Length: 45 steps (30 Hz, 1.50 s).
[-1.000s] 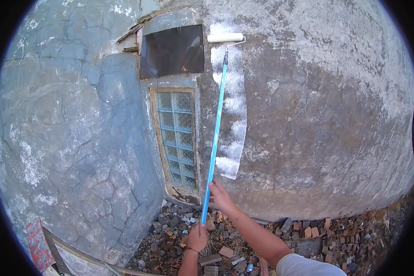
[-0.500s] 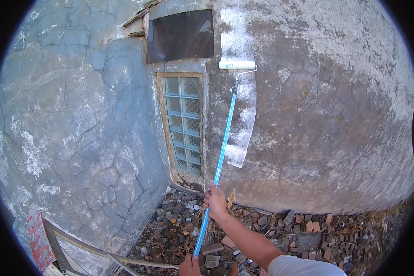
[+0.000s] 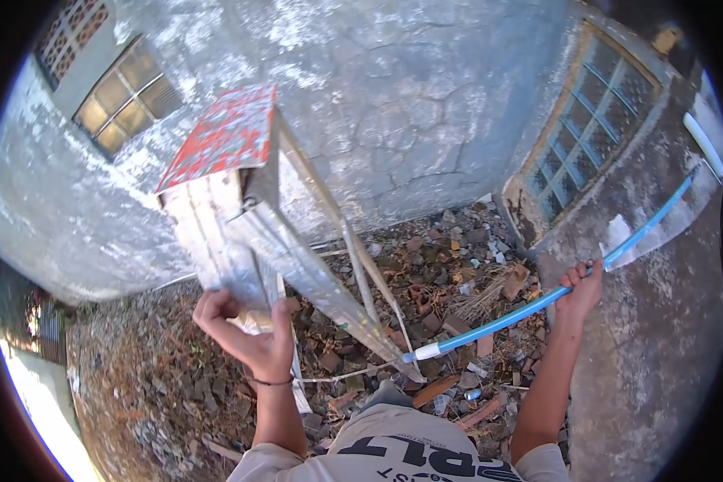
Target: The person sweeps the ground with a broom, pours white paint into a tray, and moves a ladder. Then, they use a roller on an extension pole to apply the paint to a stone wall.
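My right hand is wrapped round the blue pole of a paint roller. The pole slants up to the right, and its white roller sleeve lies over the painted strip at the right edge of the view. Lower down, the white-banded butt end of the pole overlaps the ladder's leg. With thumb and fingers apart, my left hand is at the near side of a metal stepladder, fingertips right by its rail. The ladder's top step is red with worn paint.
Broken bricks and rubble cover the ground around the ladder. A cracked blue-grey wall stands ahead, meeting a brown-grey wall at right. A glass-block window sits near the corner; another window is at upper left.
My view has swung left and down, bringing the stepladder to the middle. My left hand has let go of the pole and moved to the ladder; my right hand still holds the pole.
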Motion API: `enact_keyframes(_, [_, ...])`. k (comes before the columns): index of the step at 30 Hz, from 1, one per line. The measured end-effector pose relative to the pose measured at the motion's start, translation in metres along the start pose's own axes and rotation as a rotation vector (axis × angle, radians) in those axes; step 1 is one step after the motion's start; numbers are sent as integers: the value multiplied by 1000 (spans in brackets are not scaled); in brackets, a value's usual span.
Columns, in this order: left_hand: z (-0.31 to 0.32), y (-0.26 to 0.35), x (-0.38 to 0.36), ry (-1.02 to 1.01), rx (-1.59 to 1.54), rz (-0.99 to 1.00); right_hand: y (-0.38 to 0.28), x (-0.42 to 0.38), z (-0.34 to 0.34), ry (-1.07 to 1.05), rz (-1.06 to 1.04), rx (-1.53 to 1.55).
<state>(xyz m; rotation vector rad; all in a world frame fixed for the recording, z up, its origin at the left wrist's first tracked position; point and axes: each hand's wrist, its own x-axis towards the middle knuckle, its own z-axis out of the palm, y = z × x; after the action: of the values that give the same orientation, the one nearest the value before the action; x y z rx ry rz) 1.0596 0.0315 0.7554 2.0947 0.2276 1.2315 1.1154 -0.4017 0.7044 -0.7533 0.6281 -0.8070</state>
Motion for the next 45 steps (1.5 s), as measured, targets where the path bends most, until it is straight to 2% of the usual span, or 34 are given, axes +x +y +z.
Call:
enact_keyframes(2, [-2, 3, 12, 82, 214, 231, -1, 3, 0, -30, 6, 5])
enact_keyframes(4, [-17, 3, 19, 194, 235, 209, -2, 10, -4, -78, 2, -7])
enact_keyframes(8, [-16, -12, 38, -151, 263, 36, -2, 18, -10, -129, 18, -85])
enact_keyframes(10, [1, -21, 35, -110, 187, -139, 1, 19, -5, -147, 24, -93])
enact_keyframes(11, [7, -27, 35, -106, 196, -150, 0, 17, -1, -132, 7, -87])
enact_keyframes(13, [14, -36, 36, 55, 232, 19, 1, 17, -1, -119, -11, -87])
enact_keyframes(17, [8, -50, 54, 108, 252, 28, -2, 21, -5, -135, -21, -102])
enact_keyframes(20, [-24, -51, 81, 203, 297, 83, -1, 20, -4, -119, -16, -140])
enact_keyframes(24, [-80, -51, 121, 312, 180, 54, 1, 33, -13, -131, -27, -166])
enact_keyframes(28, [-148, -50, 158, 408, 170, 157, -2, 26, -5, -153, -54, -220])
enact_keyframes(31, [-200, -51, 173, 428, 327, 191, -1, 33, -4, -182, -95, -213])
enact_keyframes(34, [-233, -54, 174, 455, 346, 218, 3, 51, -9, -200, -88, -191])
enact_keyframes(39, [-277, -94, 178, 440, 339, 229, 11, 44, 2, -176, -105, -233])
enact_keyframes(45, [-308, -153, 166, 392, 377, 156, 34, 50, 2, -149, -73, -261])
